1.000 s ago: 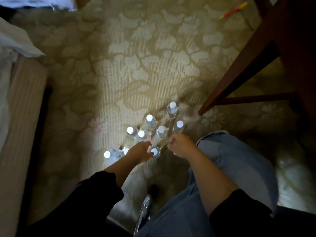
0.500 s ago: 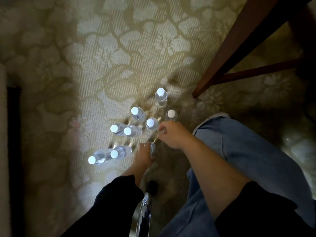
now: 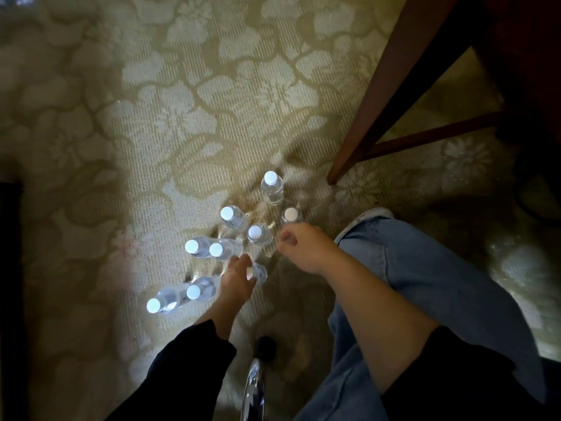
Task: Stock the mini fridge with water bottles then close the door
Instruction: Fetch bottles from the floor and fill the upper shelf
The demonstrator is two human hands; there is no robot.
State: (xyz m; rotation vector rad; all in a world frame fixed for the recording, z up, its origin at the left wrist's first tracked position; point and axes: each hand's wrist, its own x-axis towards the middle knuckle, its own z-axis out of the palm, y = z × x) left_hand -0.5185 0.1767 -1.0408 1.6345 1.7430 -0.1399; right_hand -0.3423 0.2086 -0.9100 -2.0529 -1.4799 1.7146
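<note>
Patterned carpet is carrying upright water bottles, and the left hand is closing around the nearest bottle, directly beneath its fingers, axis vertical, while the right hand, loosely curled and holding nothing, is hovering just behind two caps.

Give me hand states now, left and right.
Left hand: closing on a water bottle by its cap end.
Right hand: curled, holding nothing visible.

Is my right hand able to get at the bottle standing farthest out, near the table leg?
Probably yes: the right hand hovers just short of that farthest bottle, with only one capped bottle between, easy to reach over.
</note>
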